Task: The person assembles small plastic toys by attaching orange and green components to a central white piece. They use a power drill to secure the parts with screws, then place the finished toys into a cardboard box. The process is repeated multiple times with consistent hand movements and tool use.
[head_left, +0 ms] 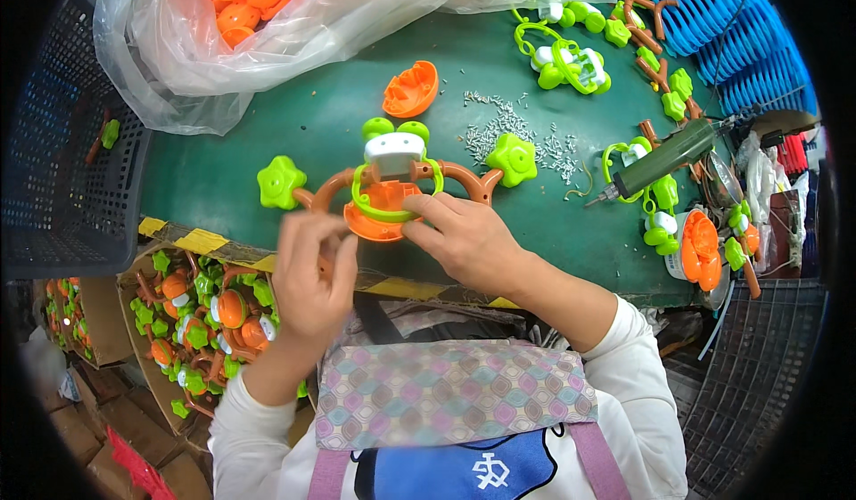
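Toy [390, 184] between both hands (on green table [267, 135]).

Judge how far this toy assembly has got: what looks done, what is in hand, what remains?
Done: a cardboard box below the table edge holds many assembled toys. In hand: the left hand and right hand grip one toy with brown branches and green stars. Left: a loose orange shell, a scatter of small screws, and a bag of orange shells.

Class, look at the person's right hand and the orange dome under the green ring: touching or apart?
Touching. The head view shows the right hand with fingertips pressed on the orange dome.
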The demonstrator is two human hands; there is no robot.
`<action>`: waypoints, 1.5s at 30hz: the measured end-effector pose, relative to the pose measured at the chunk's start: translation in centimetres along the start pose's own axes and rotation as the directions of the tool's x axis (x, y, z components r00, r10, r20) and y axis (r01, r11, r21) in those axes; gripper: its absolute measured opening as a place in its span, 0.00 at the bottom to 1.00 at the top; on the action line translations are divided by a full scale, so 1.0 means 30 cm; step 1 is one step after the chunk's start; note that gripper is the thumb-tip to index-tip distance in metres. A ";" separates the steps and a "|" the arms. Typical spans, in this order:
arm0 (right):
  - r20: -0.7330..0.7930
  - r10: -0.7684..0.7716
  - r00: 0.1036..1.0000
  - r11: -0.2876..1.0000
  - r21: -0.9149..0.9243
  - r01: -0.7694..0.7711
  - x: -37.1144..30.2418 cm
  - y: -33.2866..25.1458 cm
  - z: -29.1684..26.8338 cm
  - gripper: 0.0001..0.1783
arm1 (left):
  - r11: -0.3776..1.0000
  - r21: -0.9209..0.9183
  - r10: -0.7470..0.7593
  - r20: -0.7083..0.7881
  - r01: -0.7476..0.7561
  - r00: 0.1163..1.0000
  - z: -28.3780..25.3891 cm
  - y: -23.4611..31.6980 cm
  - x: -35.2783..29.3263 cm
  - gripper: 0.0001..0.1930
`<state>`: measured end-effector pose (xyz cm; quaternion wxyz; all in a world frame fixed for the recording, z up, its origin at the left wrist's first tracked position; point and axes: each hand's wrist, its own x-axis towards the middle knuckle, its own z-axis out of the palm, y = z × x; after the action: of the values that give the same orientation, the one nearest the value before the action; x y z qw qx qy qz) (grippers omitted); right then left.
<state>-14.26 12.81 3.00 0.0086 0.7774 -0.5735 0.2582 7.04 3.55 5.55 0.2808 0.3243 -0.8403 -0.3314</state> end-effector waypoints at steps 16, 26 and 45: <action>-0.033 0.157 0.987 0.960 -0.230 -0.161 -0.025 0.033 -0.104 0.19 | -0.048 -0.869 -0.356 0.476 0.493 0.804 0.135 -0.010 -0.011 0.27; -0.017 0.177 0.984 0.952 -0.249 -0.176 0.007 -0.041 -0.043 0.18 | -0.062 -0.942 -0.385 0.327 0.329 0.863 0.150 -0.020 -0.024 0.27; 0.501 -0.193 0.843 0.981 0.128 0.148 0.607 0.057 0.032 0.11 | -0.010 -0.926 -0.380 0.353 0.378 0.855 0.115 -0.083 0.021 0.25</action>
<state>-11.61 -4.24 9.18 -0.1537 0.8654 -0.4724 0.0648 5.16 2.96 1.71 0.3223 0.2700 -0.2860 -0.8611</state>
